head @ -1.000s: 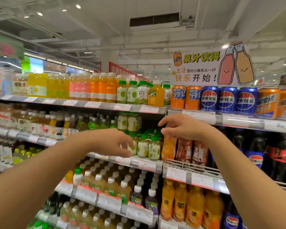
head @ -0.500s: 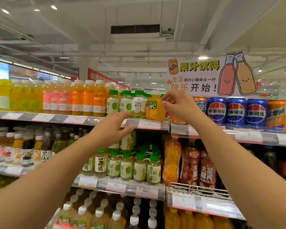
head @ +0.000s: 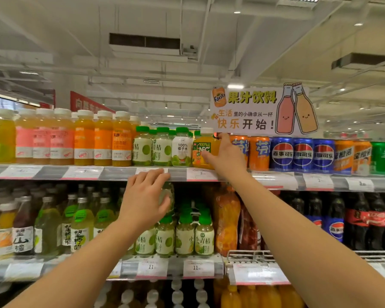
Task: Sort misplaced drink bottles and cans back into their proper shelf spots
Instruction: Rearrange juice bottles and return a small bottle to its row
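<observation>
At frame centre, the right hand grips the orange NFC bottle on the top shelf, between a coconut water bottle and orange cans. Below it, the left hand curls around a pale green bottle just under that shelf's edge, above green-capped bottles of pale juice.

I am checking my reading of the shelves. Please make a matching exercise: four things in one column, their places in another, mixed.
Things:
1. NFC bottle
2. Pepsi cans
3. cola bottles
4. left hand

Places:
A. second shelf, far right
B. in front of a green-label bottle, second shelf
C. top shelf, gripped by the right hand
D. top shelf, right of the orange cans

Pairs: 1-C, 2-D, 3-A, 4-B
</observation>
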Demonstrator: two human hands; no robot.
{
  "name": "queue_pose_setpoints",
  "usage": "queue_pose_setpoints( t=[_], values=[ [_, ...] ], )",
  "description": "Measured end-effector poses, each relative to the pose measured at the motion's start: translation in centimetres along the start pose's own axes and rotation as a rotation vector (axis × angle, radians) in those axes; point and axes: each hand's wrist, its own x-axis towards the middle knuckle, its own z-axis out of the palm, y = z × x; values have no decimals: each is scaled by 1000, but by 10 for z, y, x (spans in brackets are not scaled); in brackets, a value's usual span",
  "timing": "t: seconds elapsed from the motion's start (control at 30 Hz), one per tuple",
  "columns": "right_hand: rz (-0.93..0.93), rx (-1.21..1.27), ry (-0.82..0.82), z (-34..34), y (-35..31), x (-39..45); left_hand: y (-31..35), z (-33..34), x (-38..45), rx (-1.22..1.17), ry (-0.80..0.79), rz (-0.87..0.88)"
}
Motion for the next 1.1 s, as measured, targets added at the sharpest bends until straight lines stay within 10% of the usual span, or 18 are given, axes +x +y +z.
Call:
queue_pose_setpoints(
  t=[0.67,1.1],
  values=[
    [105,195,397,12,-18,-124,-12,27,-11,-70,142,76],
    [303,275,255,13,-4,-299,-4,24,-14,-51,71,31]
  ],
)
